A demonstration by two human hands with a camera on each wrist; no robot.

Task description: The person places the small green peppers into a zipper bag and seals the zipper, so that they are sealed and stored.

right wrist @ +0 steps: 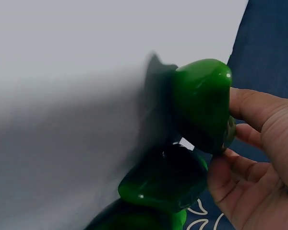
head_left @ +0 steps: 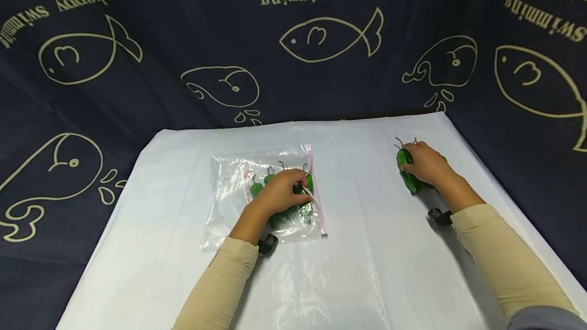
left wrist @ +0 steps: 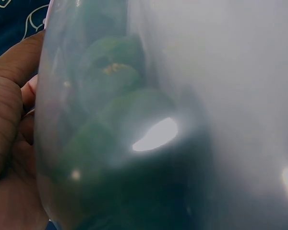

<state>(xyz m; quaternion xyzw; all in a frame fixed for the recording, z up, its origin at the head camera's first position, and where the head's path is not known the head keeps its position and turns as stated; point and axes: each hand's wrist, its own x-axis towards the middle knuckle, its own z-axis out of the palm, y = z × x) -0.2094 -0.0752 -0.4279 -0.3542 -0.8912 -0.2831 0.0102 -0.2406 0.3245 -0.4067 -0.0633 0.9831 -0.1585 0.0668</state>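
Note:
A clear zip bag (head_left: 227,182) lies flat on the white table, its pink zip edge (head_left: 323,220) to the right. Inside it are several green peppers (head_left: 256,189), stems toward the far side. My left hand (head_left: 277,192) reaches over the bag and pinches the upper layer of its mouth near the pink edge. The left wrist view is filled by the bulging plastic with blurred peppers behind it. At the table's right, my right hand (head_left: 428,164) grips a glossy green pepper (right wrist: 201,100) between thumb and fingers. Other green peppers (right wrist: 163,182) lie right beside it.
The white-covered table (head_left: 357,177) extends on both sides of the bag. Behind it and at its sides hangs a dark blue cloth (head_left: 330,85) printed with fish and whales. A small black wrist camera (head_left: 268,244) is worn at the left wrist, another (head_left: 440,216) at the right.

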